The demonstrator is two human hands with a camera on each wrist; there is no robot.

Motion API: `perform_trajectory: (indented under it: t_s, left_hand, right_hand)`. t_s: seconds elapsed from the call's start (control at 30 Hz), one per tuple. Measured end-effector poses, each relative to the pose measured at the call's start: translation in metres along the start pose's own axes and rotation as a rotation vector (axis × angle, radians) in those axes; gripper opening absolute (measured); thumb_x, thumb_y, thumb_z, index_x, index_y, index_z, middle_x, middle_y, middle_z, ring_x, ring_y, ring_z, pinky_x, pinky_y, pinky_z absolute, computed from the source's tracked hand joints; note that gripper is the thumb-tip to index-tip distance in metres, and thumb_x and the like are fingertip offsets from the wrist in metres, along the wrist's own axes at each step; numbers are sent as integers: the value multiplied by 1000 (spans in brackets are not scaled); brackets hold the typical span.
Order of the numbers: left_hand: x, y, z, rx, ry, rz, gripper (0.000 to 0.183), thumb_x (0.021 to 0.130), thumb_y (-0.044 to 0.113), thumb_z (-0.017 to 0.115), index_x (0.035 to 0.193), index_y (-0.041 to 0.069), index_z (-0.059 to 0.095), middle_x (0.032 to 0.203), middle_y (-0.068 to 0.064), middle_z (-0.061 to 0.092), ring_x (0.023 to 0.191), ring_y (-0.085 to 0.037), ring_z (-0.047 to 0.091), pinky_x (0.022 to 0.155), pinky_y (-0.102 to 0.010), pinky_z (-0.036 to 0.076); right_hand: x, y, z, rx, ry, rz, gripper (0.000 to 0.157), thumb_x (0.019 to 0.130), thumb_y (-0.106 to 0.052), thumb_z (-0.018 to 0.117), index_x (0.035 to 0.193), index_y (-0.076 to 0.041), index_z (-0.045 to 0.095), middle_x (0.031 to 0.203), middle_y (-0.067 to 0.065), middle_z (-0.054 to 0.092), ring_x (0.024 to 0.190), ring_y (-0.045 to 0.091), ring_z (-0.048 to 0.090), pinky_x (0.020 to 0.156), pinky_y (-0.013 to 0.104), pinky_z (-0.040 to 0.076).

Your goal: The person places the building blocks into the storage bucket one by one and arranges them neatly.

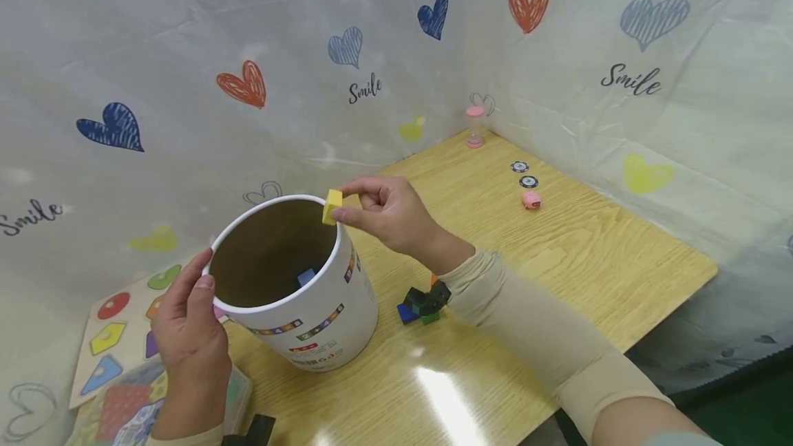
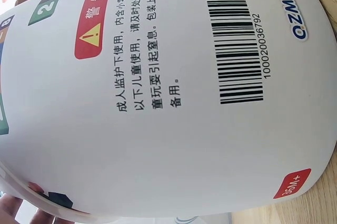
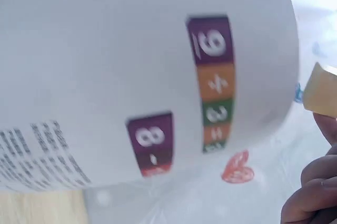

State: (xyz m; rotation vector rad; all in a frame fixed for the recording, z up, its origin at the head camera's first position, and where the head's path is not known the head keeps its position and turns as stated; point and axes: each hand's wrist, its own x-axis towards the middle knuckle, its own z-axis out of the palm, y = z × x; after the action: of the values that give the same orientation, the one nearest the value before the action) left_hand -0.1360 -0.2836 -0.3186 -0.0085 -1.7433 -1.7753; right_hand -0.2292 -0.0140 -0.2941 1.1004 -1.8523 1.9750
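Note:
A white bucket [image 1: 337,343] printed with sums stands on the table, and my left hand [image 1: 193,332] holds its rim at the left. My right hand [image 1: 399,215] pinches a small yellow block [image 1: 332,207] between thumb and fingers, at the right side of the rim. The right wrist view also catches the yellow block [image 3: 321,93], at its right edge. Inside the bucket lies a blue block [image 1: 306,277]; part of the bottom is hidden by the front wall. In the left wrist view the bucket's wall [image 2: 174,155], with a barcode, fills most of the picture.
Black, blue and green pieces [image 1: 424,303] lie right of the bucket, near my right forearm. A shape puzzle board [image 1: 87,356] and a clear plastic box [image 1: 241,391] are at the left. Farther back are an hourglass [image 1: 475,128], two round chips [image 1: 529,182] and a pink toy [image 1: 531,199].

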Motion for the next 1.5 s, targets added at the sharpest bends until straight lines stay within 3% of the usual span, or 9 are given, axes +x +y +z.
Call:
perform_trajectory:
  t_s: [0.1,0.27,0.57,0.83,1.0,1.13,1.27,1.37,1.5]
  left_hand:
    - [0,-1,-4,10,13,-13,32,96,15,54,127,9,61,132,-8,54,127,-21,41,111,-39,27]
    - [-1,-1,-8,14,15,-6,32,96,15,55,127,10,61,132,-8,54,127,-22,41,111,-39,27]
    - [-3,0,-18,46,34,-9,32,96,17,54,127,12,61,133,-7,53,128,-21,40,113,-42,24]
    - [-4,0,-23,13,28,26,33,96,15,55,127,8,60,132,-10,54,127,-23,42,108,-37,32]
    - [-1,1,-16,49,2,-10,33,96,21,56,128,14,61,133,-5,54,127,-22,42,109,-41,31]
    - [3,-1,-2,79,-52,-14,33,96,24,55,128,18,61,133,-2,54,126,-20,42,109,-43,31]
    - [3,-5,14,73,-106,21,33,96,22,55,129,16,60,135,-1,53,128,-19,41,107,-39,35]
    - [6,-11,35,49,-164,47,33,97,22,54,129,16,60,135,1,52,129,-17,42,105,-34,38]
    - [10,-18,59,16,-223,65,32,97,21,53,128,17,61,134,1,53,127,-18,45,102,-33,42]
  right_hand:
    - [-2,1,11,-20,-61,42,24,81,-15,75,104,-10,71,52,5,25,46,17,24,41,26,21]
    - [-1,2,17,-36,-81,99,23,80,-14,76,102,-12,72,53,5,24,47,18,24,43,26,22]
    - [4,7,26,-28,-106,112,25,79,-14,77,103,-10,71,53,3,25,47,17,25,43,25,23]
    - [5,9,30,-39,-130,130,24,80,-20,76,103,-14,71,54,5,26,47,18,25,42,26,22]
    - [4,8,18,-51,-103,121,25,82,-21,75,104,-10,71,53,5,26,46,19,24,41,26,22]
    - [2,4,-8,-98,-77,130,24,84,-23,72,104,-8,71,52,4,29,44,18,27,40,26,24]
    - [-2,-2,-48,-262,-128,236,21,84,-29,72,99,-14,73,53,3,32,44,18,30,41,29,28]
    - [-13,-9,-85,-557,-201,371,20,83,-38,72,95,-22,73,60,3,43,53,19,39,51,31,37]
    - [-29,-11,-120,-956,-384,573,25,79,-45,72,91,-23,72,89,0,62,79,20,54,69,37,47]
